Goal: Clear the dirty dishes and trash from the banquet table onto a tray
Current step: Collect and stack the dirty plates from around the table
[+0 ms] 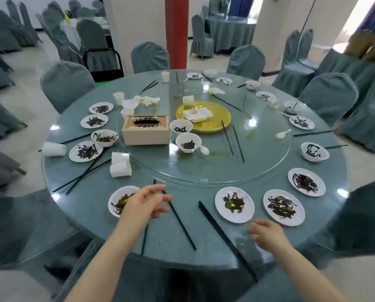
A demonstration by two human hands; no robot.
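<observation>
Round banquet table (90, 214), grey-green speckled top under glossy glass, with a circular glass turntable (258, 162) raised at centre; all places below taken from that turntable. On it: shallow gold metal tray (215, 125) toward the far side, holding crumpled white napkins (197, 114); square-edged pale wooden tissue box (146, 132) at left with dark oval slot; two white bowls (187, 142) smeared dark near the middle; white ceramic spoon (283, 134) at right; thin black chopsticks (236, 140) lying loose. Outside the turntable rim, ringed by flat white round plates streaked with dark brown and greenish sauce: near plate (234, 204) and its neighbour (283, 207) on the near right, another plate (117, 201) on the near left. Tipped white paper cups (120, 164) just off the near-left rim, one more cup (53, 149) farther left. Long black chopsticks (221, 234) straight and matte near the table's near edge. Left hand (145, 203) over the near-left plate, fingers loosely spread and slightly curved, gripping nothing, a chopstick (182, 225) running under the fingertips. Right hand (267, 234) near the table's near edge below the two near-right plates, fingers relaxed and apart, empty. Blurred at the fingertips. Fabric-covered grey-green chairs (66, 83) around.
</observation>
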